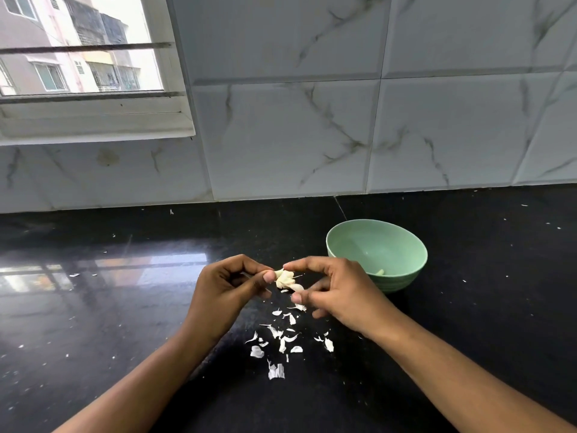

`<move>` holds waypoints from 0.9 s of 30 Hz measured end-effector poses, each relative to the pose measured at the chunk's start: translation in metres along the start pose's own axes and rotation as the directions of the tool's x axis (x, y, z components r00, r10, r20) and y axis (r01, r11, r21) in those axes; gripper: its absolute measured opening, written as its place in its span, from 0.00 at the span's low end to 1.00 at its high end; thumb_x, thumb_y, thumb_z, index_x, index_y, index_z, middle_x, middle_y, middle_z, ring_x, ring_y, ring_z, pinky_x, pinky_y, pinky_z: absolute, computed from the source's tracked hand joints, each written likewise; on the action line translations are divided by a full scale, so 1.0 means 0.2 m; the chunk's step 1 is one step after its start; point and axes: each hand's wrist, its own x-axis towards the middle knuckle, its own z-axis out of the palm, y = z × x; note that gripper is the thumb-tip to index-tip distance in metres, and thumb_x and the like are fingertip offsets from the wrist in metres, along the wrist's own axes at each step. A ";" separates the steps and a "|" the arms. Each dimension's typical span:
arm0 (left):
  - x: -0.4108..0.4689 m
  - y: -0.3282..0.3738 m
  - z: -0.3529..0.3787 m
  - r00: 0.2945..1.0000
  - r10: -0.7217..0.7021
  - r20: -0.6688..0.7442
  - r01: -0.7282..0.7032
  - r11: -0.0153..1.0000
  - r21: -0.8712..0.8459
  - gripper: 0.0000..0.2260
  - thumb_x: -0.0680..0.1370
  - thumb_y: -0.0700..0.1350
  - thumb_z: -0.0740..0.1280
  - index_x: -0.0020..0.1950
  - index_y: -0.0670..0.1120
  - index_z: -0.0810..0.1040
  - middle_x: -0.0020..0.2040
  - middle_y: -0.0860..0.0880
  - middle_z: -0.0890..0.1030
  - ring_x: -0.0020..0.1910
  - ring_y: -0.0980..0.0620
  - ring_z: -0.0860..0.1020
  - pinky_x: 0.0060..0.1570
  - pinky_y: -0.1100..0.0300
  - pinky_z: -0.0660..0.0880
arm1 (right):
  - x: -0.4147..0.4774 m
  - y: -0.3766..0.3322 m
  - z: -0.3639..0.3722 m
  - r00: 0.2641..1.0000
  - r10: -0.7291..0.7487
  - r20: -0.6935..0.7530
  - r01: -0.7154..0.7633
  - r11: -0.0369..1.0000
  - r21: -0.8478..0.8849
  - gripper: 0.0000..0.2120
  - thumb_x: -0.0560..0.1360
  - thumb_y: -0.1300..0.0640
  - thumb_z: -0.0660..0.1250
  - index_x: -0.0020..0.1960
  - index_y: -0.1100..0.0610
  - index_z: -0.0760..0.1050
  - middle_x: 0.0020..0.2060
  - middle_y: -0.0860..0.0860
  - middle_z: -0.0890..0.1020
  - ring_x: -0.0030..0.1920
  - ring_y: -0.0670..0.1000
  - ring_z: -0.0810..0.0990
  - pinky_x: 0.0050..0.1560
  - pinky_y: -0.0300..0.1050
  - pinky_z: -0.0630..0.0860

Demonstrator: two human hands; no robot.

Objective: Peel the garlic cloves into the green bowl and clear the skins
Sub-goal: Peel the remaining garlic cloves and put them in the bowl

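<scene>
Two hands meet over the counter (125, 307), just left of the green bowl (402, 284) and a little nearer the person than it.

Findings:
- The left hand (228, 285) pinches a garlic clove (285, 279) between thumb and forefinger. The right hand (337, 292) has its forefinger and thumb closed on the clove's far end, where loose skin sticks out. Its other fingers are curled underneath.
- The clove is held in the air, clear of the counter and outside the bowl.
- One pale piece (380, 272) lies low inside the bowl, probably a peeled clove. The right hand hides part of the interior.
- Torn skins (278, 339) lie scattered on the counter left of the bowl and nearer the person. Small flecks lie further out on both sides of it.

Risks, as judged:
- The grip is by fingertips only. A sharp pull on the skin could make the clove slip and drop among the skins instead of going into the bowl.
- The skins are thin and light. Any sweep of a forearm could push them wider, which would make the later clearing harder.
- The right hand works close to the bowl's near wall. A careless move could nudge the bowl or flick skin into it.
</scene>
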 end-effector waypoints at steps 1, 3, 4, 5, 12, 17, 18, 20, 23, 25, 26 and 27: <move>0.00 0.00 0.00 1.000 -0.013 -0.001 0.013 1.000 -0.023 0.03 0.65 0.41 0.72 0.33 0.49 0.83 0.35 0.47 0.84 0.30 0.50 0.81 0.35 0.60 0.79 | 0.00 0.00 0.00 1.000 -0.001 -0.006 0.001 1.000 0.003 0.12 0.71 0.62 0.73 0.52 0.51 0.81 0.41 0.50 0.85 0.33 0.53 0.84 0.32 0.41 0.80; 0.00 0.00 0.00 0.999 -0.032 0.006 0.032 0.998 -0.051 0.03 0.65 0.41 0.72 0.33 0.49 0.83 0.35 0.47 0.84 0.31 0.50 0.81 0.35 0.60 0.80 | 0.00 -0.01 -0.01 0.999 -0.017 -0.045 0.017 1.000 -0.017 0.02 0.71 0.58 0.74 0.42 0.55 0.82 0.33 0.50 0.84 0.25 0.49 0.79 0.25 0.37 0.73; 0.00 0.00 0.01 0.999 -0.037 0.015 0.037 0.998 -0.057 0.03 0.65 0.41 0.72 0.33 0.48 0.84 0.36 0.46 0.84 0.31 0.50 0.81 0.35 0.60 0.80 | 0.00 0.00 -0.01 0.995 -0.037 -0.089 0.032 0.997 -0.063 0.08 0.69 0.54 0.75 0.36 0.57 0.80 0.27 0.50 0.82 0.22 0.46 0.75 0.22 0.35 0.68; 0.00 0.00 0.01 0.999 -0.040 0.028 0.041 0.997 -0.062 0.03 0.65 0.41 0.72 0.34 0.48 0.84 0.36 0.46 0.84 0.31 0.50 0.81 0.35 0.61 0.79 | 0.00 0.00 -0.01 0.989 -0.042 -0.140 0.028 0.994 -0.101 0.14 0.68 0.51 0.75 0.32 0.58 0.76 0.23 0.50 0.79 0.19 0.44 0.72 0.21 0.33 0.65; -0.01 -0.02 0.03 0.996 -0.081 0.043 0.084 0.993 -0.083 0.03 0.66 0.41 0.71 0.37 0.42 0.83 0.35 0.44 0.84 0.31 0.49 0.82 0.34 0.62 0.79 | 0.01 0.01 0.01 0.999 0.034 0.029 -0.035 0.997 0.063 0.17 0.80 0.60 0.61 0.67 0.50 0.71 0.57 0.42 0.80 0.31 0.52 0.83 0.34 0.45 0.80; -0.02 -0.03 0.03 0.987 -0.112 0.115 0.115 0.993 -0.024 0.07 0.67 0.43 0.71 0.40 0.39 0.81 0.33 0.44 0.83 0.32 0.50 0.82 0.35 0.61 0.78 | 0.00 0.01 0.04 0.984 -0.148 -0.099 0.148 0.989 -0.007 0.07 0.71 0.60 0.73 0.48 0.52 0.83 0.38 0.49 0.85 0.30 0.50 0.83 0.35 0.50 0.82; -0.02 -0.03 0.03 0.986 -0.107 0.125 0.110 0.994 -0.014 0.08 0.67 0.43 0.72 0.40 0.39 0.81 0.34 0.44 0.83 0.32 0.50 0.82 0.35 0.61 0.78 | 0.00 0.02 0.04 0.978 -0.162 -0.132 0.162 0.987 -0.016 0.04 0.70 0.60 0.75 0.43 0.52 0.83 0.35 0.50 0.85 0.28 0.49 0.83 0.35 0.51 0.81; -0.02 -0.02 0.04 0.988 -0.091 0.124 0.094 0.995 -0.023 0.08 0.67 0.42 0.72 0.40 0.38 0.81 0.34 0.44 0.83 0.32 0.50 0.82 0.34 0.62 0.78 | 0.00 0.03 0.04 0.973 -0.164 -0.164 0.163 0.986 -0.018 0.03 0.68 0.59 0.76 0.39 0.53 0.83 0.33 0.51 0.85 0.27 0.49 0.82 0.33 0.50 0.80; -0.02 -0.01 0.05 0.994 -0.044 0.099 0.050 0.997 -0.051 0.08 0.67 0.41 0.71 0.40 0.36 0.80 0.35 0.43 0.83 0.31 0.49 0.81 0.35 0.62 0.78 | 0.01 0.01 0.04 0.981 -0.096 -0.169 0.106 0.993 0.050 0.05 0.68 0.60 0.77 0.37 0.56 0.81 0.30 0.51 0.83 0.27 0.49 0.81 0.32 0.48 0.79; -0.02 0.00 0.05 0.996 -0.013 0.089 0.015 0.999 -0.029 0.07 0.68 0.41 0.71 0.40 0.37 0.80 0.35 0.44 0.84 0.31 0.49 0.81 0.34 0.62 0.78 | 0.02 0.01 0.04 0.987 -0.018 -0.161 0.043 0.987 0.157 0.06 0.68 0.61 0.76 0.36 0.57 0.78 0.27 0.49 0.81 0.28 0.48 0.80 0.30 0.46 0.78; -0.02 0.00 0.06 0.996 -0.003 0.086 0.005 1.000 -0.013 0.07 0.68 0.41 0.71 0.40 0.37 0.80 0.35 0.44 0.84 0.30 0.49 0.81 0.34 0.62 0.78 | 0.02 0.02 0.04 0.988 0.008 -0.153 0.022 0.981 0.191 0.07 0.69 0.61 0.75 0.36 0.57 0.77 0.27 0.49 0.81 0.28 0.48 0.80 0.31 0.46 0.77; -0.02 0.00 0.06 0.997 -0.004 0.082 0.004 1.000 0.001 0.07 0.68 0.41 0.71 0.41 0.37 0.81 0.35 0.45 0.84 0.30 0.49 0.82 0.34 0.62 0.77 | 0.02 0.02 0.05 0.988 0.015 -0.151 0.016 0.980 0.200 0.08 0.70 0.61 0.74 0.36 0.57 0.76 0.27 0.48 0.80 0.29 0.49 0.80 0.31 0.47 0.78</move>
